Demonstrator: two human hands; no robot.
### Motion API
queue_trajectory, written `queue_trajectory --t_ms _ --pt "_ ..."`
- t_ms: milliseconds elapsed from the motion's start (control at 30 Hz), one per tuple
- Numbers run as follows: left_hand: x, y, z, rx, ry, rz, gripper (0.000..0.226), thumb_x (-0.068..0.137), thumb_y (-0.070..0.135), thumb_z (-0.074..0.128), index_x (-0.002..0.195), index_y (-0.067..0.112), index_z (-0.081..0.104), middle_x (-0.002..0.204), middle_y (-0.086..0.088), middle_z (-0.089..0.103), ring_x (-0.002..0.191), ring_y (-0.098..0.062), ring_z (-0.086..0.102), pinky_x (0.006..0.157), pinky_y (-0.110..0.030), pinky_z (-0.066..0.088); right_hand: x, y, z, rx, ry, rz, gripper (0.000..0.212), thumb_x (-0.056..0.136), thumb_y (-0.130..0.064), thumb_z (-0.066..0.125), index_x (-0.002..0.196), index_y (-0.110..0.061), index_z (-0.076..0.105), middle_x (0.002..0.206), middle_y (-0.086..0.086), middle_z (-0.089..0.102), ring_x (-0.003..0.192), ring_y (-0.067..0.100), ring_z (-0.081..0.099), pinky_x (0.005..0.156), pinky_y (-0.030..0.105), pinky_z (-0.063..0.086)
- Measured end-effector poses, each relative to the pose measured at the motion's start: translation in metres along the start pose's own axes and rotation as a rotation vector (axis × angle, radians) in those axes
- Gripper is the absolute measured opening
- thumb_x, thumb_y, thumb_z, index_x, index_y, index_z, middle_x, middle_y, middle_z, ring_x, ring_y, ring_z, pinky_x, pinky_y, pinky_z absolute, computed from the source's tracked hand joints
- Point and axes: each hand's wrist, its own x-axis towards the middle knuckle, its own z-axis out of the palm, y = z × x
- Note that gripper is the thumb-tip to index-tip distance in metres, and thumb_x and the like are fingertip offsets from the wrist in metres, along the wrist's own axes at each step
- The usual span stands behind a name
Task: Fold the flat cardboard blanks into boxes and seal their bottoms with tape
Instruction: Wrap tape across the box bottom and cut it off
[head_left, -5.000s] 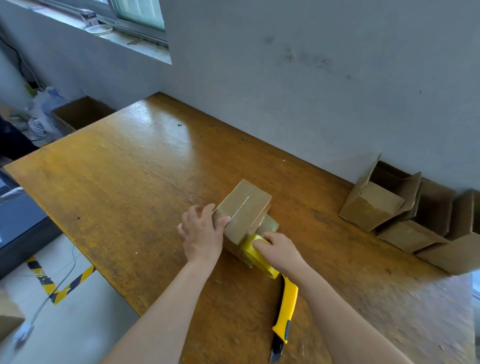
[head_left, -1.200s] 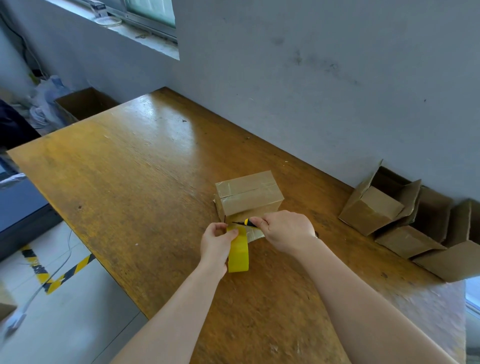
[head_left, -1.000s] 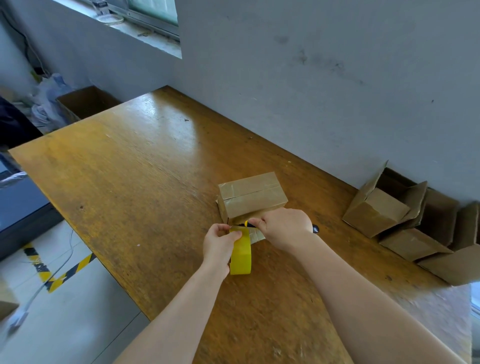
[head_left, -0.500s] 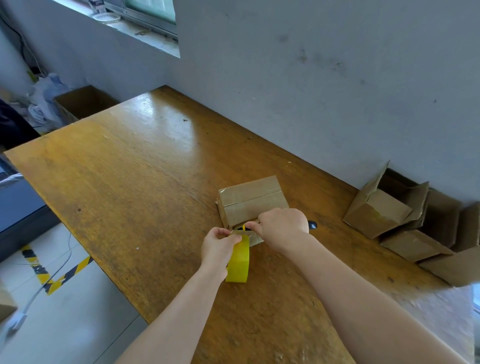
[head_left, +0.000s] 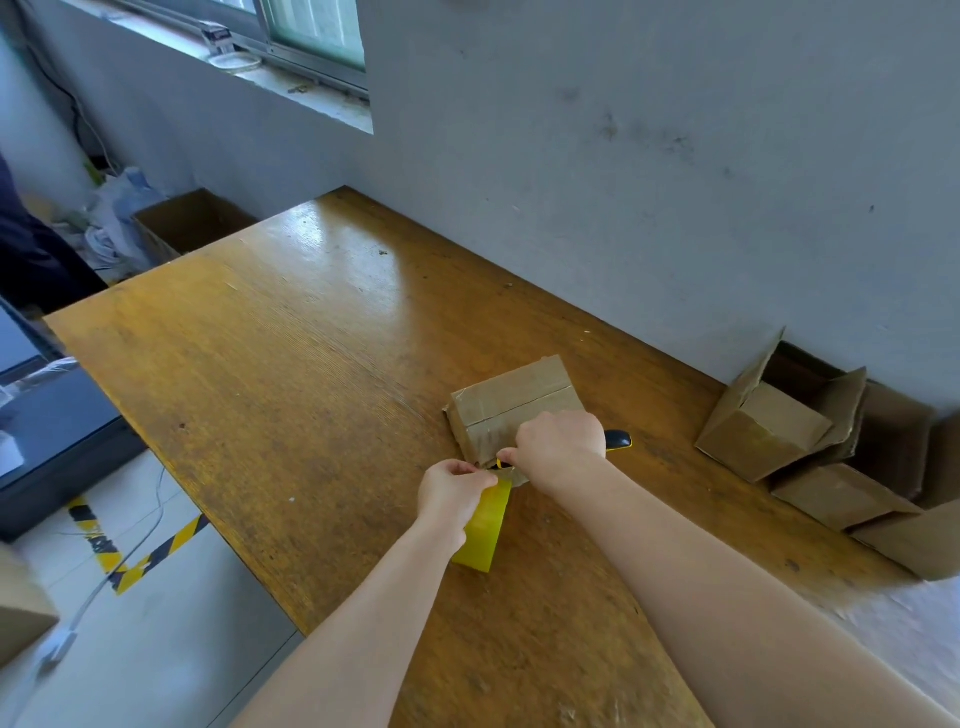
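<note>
Right hand (head_left: 558, 441) hides knife (head_left: 618, 439) blade; left hand (head_left: 452, 491) grips tape roll (head_left: 480, 530).

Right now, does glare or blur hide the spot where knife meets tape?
Head view: no. Glare sits on the table behind the box; blur smears only the lower corners; the left hand pinching tape and right hand gripping the knife are sharp, though the right hand covers the blade.

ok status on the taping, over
Left hand holds tape roll. Right hand grips knife at the tape beside box. Other boxes sit apart by the wall.
</note>
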Motion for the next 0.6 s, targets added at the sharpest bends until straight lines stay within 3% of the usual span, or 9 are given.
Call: queue_trajectory --t_ms 100,167,233,333,600 --pt "-0.001 -0.002 0.002 0.054 -0.004 0.068 0.007 0.083 0.019 0.073 0.082 0.018 0.066 0.089 -0.003 0.065 0.081 -0.017 0.054 0.065 -0.030 0.041 -0.005 0.006 0.030 -0.051 -0.080 0.005 0.025 0.100 -0.032 0.050 0.095 -0.017 0.068 0.099 0.001 0.068 0.088 0.024 0.065 0.077 0.033 0.052" --pt "-0.001 -0.002 0.000 0.058 0.004 0.091 0.006 0.084 0.019 0.072 0.088 0.018 0.067 0.091 -0.002 0.065 0.081 -0.017 0.055 0.064 -0.029 0.042 -0.013 0.016 0.052 0.054 -0.162 0.074 0.038 0.101 -0.047 0.043 0.093 -0.019 0.068 0.096 -0.001 0.069 0.085 0.021 0.065 0.068 0.030 0.048" --pt "0.000 -0.003 0.000 0.048 0.002 0.094 0.023 0.084 0.019 0.073 0.105 0.015 0.067 0.104 -0.003 0.065 0.090 -0.019 0.058 0.068 -0.029 0.045 -0.020 0.026 0.068 0.194 -0.167 0.140 0.053 0.100 -0.058 0.033 0.085 -0.019 0.067 0.083 -0.003 0.066 0.074 0.018 0.063 0.058 0.029 0.043" --pt "0.000 -0.004 0.003 0.065 -0.014 0.093 0.042 0.084 0.019 0.073 0.125 0.016 0.061 0.121 -0.003 0.060 0.108 -0.024 0.056 0.084 -0.033 0.047 -0.027 0.029 0.089 0.336 -0.132 0.150 0.057 0.099 -0.063 0.028 0.093 -0.020 0.065 0.086 -0.002 0.066 0.080 0.020 0.065 0.059 0.031 0.043" --pt "0.001 -0.001 -0.004 0.154 -0.066 0.123 0.012 0.085 0.017 0.069 0.094 0.024 0.066 0.102 -0.004 0.063 0.091 -0.023 0.061 0.078 -0.038 0.052 -0.045 0.015 0.139 0.363 -0.106 0.054 0.052 0.097 -0.064 0.032 0.125 -0.025 0.052 0.121 0.002 0.061 0.116 0.024 0.054 0.087 0.035 0.042"
